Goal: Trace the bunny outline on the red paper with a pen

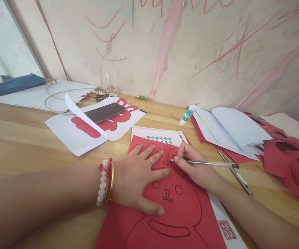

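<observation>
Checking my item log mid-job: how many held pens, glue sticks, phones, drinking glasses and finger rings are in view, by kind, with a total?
Pen, in the right hand: 1
Glue stick: 1
Phone: 1
Drinking glass: 1
Ring, on the left hand: 1
Total: 5

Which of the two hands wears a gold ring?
The left hand, spread on the red paper, wears the ring; the right hand, holding a pen, shows none.

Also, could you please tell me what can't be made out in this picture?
Head view: lines on the red sheet, partly under the left hand.
Head view: that sheet's bottom, cut off by the frame.
Head view: the printed white sheet's text, too small.
Head view: red cut-outs, blurred.
</observation>
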Demonstrator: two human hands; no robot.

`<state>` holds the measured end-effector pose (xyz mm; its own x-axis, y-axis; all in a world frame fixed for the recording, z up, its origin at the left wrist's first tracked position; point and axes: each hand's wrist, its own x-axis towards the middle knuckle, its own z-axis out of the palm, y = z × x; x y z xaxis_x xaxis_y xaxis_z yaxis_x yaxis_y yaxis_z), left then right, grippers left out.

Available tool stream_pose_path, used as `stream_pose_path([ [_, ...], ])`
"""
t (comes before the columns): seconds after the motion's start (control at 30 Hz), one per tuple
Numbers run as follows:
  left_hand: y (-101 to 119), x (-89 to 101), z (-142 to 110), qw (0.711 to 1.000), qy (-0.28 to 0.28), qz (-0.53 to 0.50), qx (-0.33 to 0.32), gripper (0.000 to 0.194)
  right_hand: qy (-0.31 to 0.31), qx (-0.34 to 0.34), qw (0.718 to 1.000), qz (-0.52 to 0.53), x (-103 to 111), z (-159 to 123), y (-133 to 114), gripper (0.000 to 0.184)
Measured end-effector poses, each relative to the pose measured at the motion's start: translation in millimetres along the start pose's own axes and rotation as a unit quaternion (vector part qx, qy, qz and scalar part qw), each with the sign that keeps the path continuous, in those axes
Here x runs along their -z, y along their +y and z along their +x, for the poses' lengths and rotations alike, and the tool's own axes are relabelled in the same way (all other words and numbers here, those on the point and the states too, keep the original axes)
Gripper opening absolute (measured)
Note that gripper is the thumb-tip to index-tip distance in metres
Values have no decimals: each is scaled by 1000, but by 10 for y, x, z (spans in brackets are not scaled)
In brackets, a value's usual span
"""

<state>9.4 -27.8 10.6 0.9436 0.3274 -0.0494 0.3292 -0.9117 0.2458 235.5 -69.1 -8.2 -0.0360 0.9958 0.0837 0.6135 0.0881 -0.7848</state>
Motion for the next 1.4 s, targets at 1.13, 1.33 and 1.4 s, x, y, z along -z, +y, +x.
stream_pose_path([
  [1.13,-20,-7,-2,1000,-12,3,-3,87,-12,10,1000,8,17,-7,-17,20],
  [1.33,-24,-18,-12,1000,4,-2,-9,86,-7,3,1000,10,3,-5,-1,19],
  [1.4,-23,-21,-14,1000,4,-3,-8,85,-6,5,1000,11,1,-4,1,19],
])
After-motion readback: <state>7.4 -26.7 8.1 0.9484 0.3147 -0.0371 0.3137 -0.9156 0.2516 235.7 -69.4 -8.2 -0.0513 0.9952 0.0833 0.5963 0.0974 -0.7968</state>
